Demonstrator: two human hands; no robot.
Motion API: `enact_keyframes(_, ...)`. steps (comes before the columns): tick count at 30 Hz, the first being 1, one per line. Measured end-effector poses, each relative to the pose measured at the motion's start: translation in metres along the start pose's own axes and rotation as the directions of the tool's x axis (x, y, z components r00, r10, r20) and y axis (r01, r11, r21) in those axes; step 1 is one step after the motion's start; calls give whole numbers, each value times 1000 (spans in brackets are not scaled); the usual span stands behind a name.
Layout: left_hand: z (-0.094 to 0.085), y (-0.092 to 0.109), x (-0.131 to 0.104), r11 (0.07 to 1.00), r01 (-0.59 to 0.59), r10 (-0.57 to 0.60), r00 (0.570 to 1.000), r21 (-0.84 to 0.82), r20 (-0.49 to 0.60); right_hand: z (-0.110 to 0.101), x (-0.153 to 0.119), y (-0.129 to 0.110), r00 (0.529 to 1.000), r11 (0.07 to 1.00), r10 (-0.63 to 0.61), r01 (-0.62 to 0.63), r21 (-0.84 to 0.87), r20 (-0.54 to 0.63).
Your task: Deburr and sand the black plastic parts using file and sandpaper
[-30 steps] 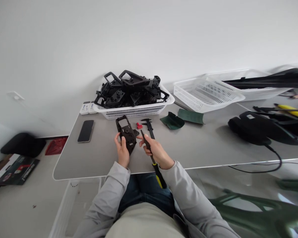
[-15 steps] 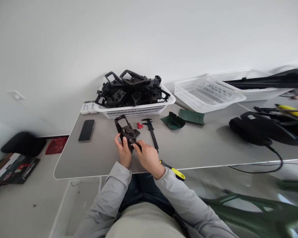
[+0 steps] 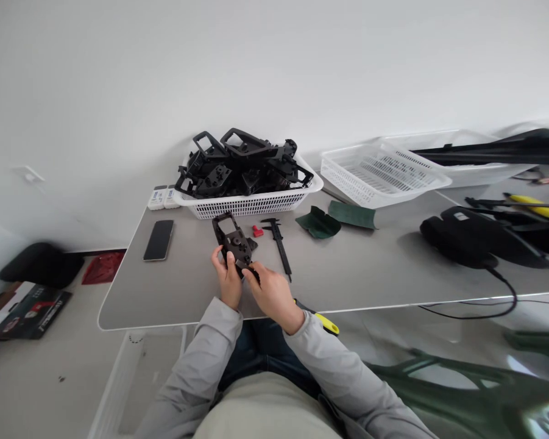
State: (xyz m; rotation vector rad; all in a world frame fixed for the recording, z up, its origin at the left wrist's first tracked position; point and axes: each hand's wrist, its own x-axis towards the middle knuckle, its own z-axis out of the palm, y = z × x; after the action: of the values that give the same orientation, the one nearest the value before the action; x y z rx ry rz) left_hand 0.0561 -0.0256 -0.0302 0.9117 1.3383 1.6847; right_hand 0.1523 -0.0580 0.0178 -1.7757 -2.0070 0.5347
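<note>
A black plastic part (image 3: 236, 241) with a rectangular opening at its far end is held over the table's near half. My left hand (image 3: 230, 283) grips it from the left, thumb on top. My right hand (image 3: 274, 296) is closed at the part's lower right end, its fingers round a small dark object that is mostly hidden. Just beyond the hands lie a red piece (image 3: 258, 231) and a black caliper (image 3: 278, 247). A yellow and black handle (image 3: 328, 324) shows at the table edge by my right wrist.
Behind stands a white basket (image 3: 237, 208) piled with similar black parts. A phone (image 3: 159, 240) lies left. Green pieces (image 3: 320, 223), a white tray (image 3: 384, 198) and a black padded object (image 3: 454, 238) are to the right.
The fingers of my right hand have shifted slightly at the lower end of the black part. My left hand keeps its grip.
</note>
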Motion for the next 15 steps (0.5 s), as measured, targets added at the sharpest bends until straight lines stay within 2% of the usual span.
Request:
enact_keyframes(2, 0, 1, 0, 998, 38, -38, 999, -55, 17, 1, 2, 3, 1000, 998, 26, -25, 54, -13)
enact_keyframes(4, 0, 0, 1, 987, 82, -75, 996, -138, 57, 2, 4, 10, 999, 981, 37, -33, 191, -15)
enact_keyframes(7, -1, -2, 1, 974, 100, -78, 990, -204, 114, 4, 9, 22, 998, 884, 49, -29, 466, -32)
enact_keyframes(9, -2, -5, 3, 978, 96, -77, 991, -185, 110, 4, 11, 29, 995, 818, 76, -26, 574, -63)
enact_keyframes(13, -1, -6, 4, 986, 115, -113, 993, -117, 22, 3, 12, 35, 991, 786, 102, -29, 618, -84)
enact_keyframes(15, 0, -4, 4, 985, 120, -117, 993, -126, 26, 3, 12, 35, 992, 794, 107, -41, 607, -72)
